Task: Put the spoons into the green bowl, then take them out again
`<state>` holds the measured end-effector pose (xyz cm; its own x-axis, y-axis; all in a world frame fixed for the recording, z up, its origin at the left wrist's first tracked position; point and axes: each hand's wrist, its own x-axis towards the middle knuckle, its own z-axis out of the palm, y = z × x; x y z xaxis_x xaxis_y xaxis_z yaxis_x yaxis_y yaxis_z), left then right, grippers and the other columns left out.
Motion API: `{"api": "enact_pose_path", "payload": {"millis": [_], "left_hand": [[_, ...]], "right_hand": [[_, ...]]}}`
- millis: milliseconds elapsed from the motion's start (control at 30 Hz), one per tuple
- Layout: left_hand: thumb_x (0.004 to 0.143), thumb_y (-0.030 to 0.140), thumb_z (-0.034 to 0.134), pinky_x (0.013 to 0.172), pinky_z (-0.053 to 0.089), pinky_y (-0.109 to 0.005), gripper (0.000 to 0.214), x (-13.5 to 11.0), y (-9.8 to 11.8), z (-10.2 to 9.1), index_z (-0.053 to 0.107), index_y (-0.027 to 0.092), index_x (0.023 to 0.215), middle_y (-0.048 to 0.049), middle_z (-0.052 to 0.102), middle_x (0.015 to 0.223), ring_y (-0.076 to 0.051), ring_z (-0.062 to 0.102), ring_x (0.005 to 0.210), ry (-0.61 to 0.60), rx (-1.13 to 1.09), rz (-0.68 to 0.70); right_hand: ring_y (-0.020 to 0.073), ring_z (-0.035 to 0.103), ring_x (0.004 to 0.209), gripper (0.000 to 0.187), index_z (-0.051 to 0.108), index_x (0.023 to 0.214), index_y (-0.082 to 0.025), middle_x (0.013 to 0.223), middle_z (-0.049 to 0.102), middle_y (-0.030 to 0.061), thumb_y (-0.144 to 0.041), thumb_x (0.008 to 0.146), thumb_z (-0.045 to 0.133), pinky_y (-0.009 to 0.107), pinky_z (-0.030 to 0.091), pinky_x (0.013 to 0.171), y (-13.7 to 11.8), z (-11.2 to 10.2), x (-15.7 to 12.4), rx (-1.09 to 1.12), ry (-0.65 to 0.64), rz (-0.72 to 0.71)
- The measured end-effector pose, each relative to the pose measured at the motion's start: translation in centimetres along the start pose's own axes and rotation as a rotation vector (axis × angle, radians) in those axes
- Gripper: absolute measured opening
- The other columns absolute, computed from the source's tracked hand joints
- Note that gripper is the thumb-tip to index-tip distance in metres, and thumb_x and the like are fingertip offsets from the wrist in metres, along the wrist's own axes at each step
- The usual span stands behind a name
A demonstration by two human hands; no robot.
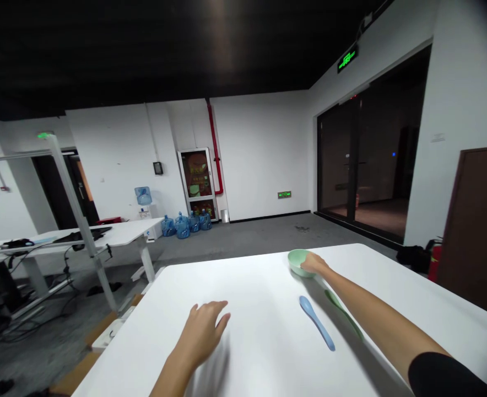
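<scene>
Green bowl point(296, 262) (right hand point(315, 264) on it)

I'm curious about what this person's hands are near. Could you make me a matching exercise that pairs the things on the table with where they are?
Things:
A. Pale green round bowl
B. Light blue plastic spoon
C. Right hand
D. Left hand

Places:
1. Left of the spoon, fingers spread
2. Lying on the white tabletop
3. Resting on a bowl's rim
4. Near the table's far edge, under a hand

Pairs: A-4, B-2, C-3, D-1
</scene>
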<state>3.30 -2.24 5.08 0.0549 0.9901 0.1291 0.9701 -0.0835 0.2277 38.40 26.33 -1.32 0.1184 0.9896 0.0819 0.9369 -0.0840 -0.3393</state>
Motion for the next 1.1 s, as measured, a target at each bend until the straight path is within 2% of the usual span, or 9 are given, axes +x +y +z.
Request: {"api": "enact_pose_path", "payload": {"millis": [133,200,267,367,433,533,800,967,1100], "left_hand": [[0.097,0.048,0.034,0.112,0.036,-0.045,0.050,0.2,0.0,0.1,0.058,0.028,0.135,-0.0054,0.063,0.138,-0.026,0.057,0.128,-0.003,-0.014,0.016],[0.098,0.047,0.033,0.113,0.035,-0.045,0.049,0.2,0.0,0.1,0.058,0.027,0.135,-0.0056,0.063,0.139,-0.026,0.056,0.128,-0.002,-0.017,0.021],[0.097,0.047,0.034,0.112,0.036,-0.045,0.049,0.2,0.1,0.0,0.058,0.027,0.135,-0.0055,0.062,0.139,-0.026,0.056,0.129,-0.003,-0.010,0.017],[0.097,0.048,0.036,0.109,0.039,-0.044,0.050,-0.1,0.4,-0.2,0.058,0.026,0.135,-0.0060,0.063,0.139,-0.027,0.056,0.129,-0.009,0.004,0.017],[0.097,0.047,0.036,0.108,0.041,-0.043,0.050,-0.3,0.6,-0.3,0.058,0.025,0.135,-0.0068,0.062,0.139,-0.027,0.056,0.130,-0.013,0.012,0.026],[0.096,0.046,0.036,0.108,0.041,-0.043,0.051,-0.6,0.8,-0.4,0.058,0.023,0.135,-0.0076,0.062,0.139,-0.026,0.056,0.130,-0.009,0.022,0.027],[0.095,0.048,0.035,0.107,0.042,-0.042,0.052,-1.2,1.0,-0.4,0.059,0.022,0.134,-0.0079,0.062,0.140,-0.027,0.055,0.131,0.007,0.030,0.035],[0.095,0.048,0.035,0.106,0.043,-0.042,0.052,-1.3,0.9,-0.3,0.060,0.022,0.133,-0.0079,0.063,0.138,-0.027,0.055,0.130,0.014,0.032,0.029],[0.095,0.048,0.034,0.106,0.043,-0.041,0.051,-1.3,0.9,-0.3,0.060,0.024,0.132,-0.0067,0.063,0.138,-0.026,0.056,0.130,0.029,0.032,0.029]], "right_hand": [[0.0322,0.067,0.105,0.057,0.067,0.119,-0.009,0.120,0.067,0.0240,-0.050,0.079,0.063,0.032,0.048,0.073,-0.5,-1.6,-1.0,0.010,-0.021,0.038],[0.0319,0.067,0.103,0.054,0.068,0.118,-0.010,0.118,0.068,0.0227,-0.049,0.081,0.061,0.032,0.048,0.072,-0.9,-3.2,-2.0,0.005,-0.019,0.037],[0.0303,0.069,0.098,0.043,0.072,0.109,-0.012,0.111,0.071,0.0205,-0.042,0.080,0.061,0.031,0.047,0.070,-1.1,-5.0,-3.3,-0.007,-0.019,0.022],[0.0269,0.070,0.085,0.025,0.076,0.083,-0.014,0.089,0.074,0.0160,-0.033,0.077,0.061,0.029,0.046,0.066,-1.3,-7.5,-5.8,-0.005,-0.050,-0.016],[0.0251,0.070,0.079,0.021,0.074,0.068,-0.014,0.079,0.074,0.0142,-0.029,0.075,0.062,0.027,0.045,0.063,-1.2,-8.6,-7.9,-0.007,-0.053,-0.054],[0.0222,0.069,0.076,0.018,0.073,0.061,-0.014,0.071,0.073,0.0124,-0.026,0.071,0.064,0.024,0.045,0.061,-0.9,-9.3,-11.0,-0.007,-0.069,-0.102],[0.0137,0.061,0.051,0.018,0.069,0.055,-0.012,0.064,0.072,0.0094,-0.023,0.067,0.062,0.022,0.047,0.051,-1.4,-7.1,-17.3,0.082,-0.317,-0.215],[0.0136,0.063,0.051,0.013,0.066,0.054,-0.011,0.061,0.072,0.0090,-0.021,0.063,0.063,0.019,0.046,0.046,-1.8,-4.4,-18.8,0.141,-0.397,-0.181],[0.0159,0.068,0.057,0.010,0.064,0.055,-0.012,0.067,0.075,0.0107,-0.019,0.062,0.062,0.018,0.047,0.048,-2.1,-2.7,-19.6,0.152,-0.396,-0.152]]}}
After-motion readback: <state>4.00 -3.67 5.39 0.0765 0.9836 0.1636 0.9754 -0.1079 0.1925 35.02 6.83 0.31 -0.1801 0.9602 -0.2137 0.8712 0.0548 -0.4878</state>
